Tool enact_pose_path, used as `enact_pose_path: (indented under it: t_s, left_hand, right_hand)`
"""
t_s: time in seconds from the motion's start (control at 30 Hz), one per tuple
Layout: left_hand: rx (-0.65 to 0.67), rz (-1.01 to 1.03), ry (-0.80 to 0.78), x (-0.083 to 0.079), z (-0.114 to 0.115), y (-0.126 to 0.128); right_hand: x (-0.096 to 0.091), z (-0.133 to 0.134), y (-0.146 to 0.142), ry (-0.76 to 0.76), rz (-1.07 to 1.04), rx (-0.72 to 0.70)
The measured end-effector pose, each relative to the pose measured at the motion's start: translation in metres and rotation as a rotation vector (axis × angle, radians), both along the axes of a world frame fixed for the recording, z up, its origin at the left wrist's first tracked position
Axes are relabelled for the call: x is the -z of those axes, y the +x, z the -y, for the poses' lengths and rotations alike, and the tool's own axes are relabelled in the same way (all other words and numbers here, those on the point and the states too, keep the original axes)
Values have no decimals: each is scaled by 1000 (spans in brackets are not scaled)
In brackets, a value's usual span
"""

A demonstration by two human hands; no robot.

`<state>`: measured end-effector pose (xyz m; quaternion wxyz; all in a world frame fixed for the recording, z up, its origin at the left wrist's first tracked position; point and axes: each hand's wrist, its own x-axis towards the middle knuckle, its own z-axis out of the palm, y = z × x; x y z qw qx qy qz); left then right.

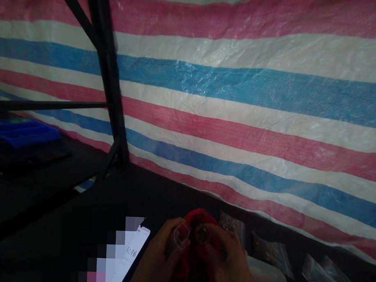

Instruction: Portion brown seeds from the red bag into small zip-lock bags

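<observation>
Left hand (157,257) has thumb and fingers closed around a clear round lid (181,236). Right hand (231,264) has its fingertips clamped on a small round jar (202,235), just beside the lid. Both are held above a red cloth (200,217), at the bottom of the view. The jar's contents look dark and cannot be made out. Right of the hands, small clear bags (270,246) of dark bits lie on a black table (81,203). A lit phone (131,254) lies to the left.
</observation>
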<state>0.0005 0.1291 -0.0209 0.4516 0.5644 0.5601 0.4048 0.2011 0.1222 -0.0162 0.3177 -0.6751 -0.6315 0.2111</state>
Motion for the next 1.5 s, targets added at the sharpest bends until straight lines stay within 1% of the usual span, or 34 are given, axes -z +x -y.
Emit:
enact_pose_path:
  t_s: [0.07,0.13,0.17,0.27,0.33,0.43,0.5,0.57,0.63,0.73,0.8,0.83,0.9,1.0,1.07,1.17,1.27,1.37,1.4,1.5]
  left_hand:
    - [41,-17,24,1,0,1]
    - [93,-12,57,5,0,3]
    - [111,-2,69,7,0,3]
    - [102,23,66,13,0,5]
    - [82,20,47,15,0,5]
    - [68,3,40,12,0,6]
    - [53,-9,95,8,0,6]
    - [15,-37,164,6,0,6]
    - [-25,-69,188,3,0,4]
    - [-22,-81,165,0,1,2]
    - [-23,-85,159,-1,2,0]
    - [-28,-94,156,-2,2,-1]
    - [-34,-123,138,-5,3,-4]
    - [-34,-154,69,-10,4,-7]
    - [-47,-165,29,-14,6,-9]
    - [-100,-205,23,-18,8,-12]
    - [-158,-259,39,-20,11,-16]
    - [-169,-272,36,-23,14,-17]
    - [-161,-261,19,-24,15,-17]
    - [-144,-187,-37,-28,16,-11]
  right_hand:
    - [1,-1,7,57,39,-9]
    - [1,-2,9,161,113,-42]
    - [0,-2,8,229,157,-83]
    - [-4,-3,1,436,293,-234]
    - [-7,-3,-5,541,358,-286]
    - [-11,-2,-13,597,368,-338]
    - [-12,1,-18,585,334,-377]
    - [-14,4,-24,542,293,-366]
    - [-16,7,-29,486,256,-360]
    - [-18,8,-31,428,190,-290]
    - [-20,6,-25,384,126,-226]
    - [-21,6,-21,334,97,-206]
    - [-22,5,-12,169,77,-251]
    - [-24,7,-4,-127,141,-374]
    - [-25,10,-3,-226,215,-391]
    - [-28,14,-4,-215,324,-289]
    - [-29,14,-6,-158,393,-142]
    - [-29,13,-7,-82,440,-14]
    - [-28,12,-8,-54,446,3]
    - [-26,11,-14,-5,440,-8]
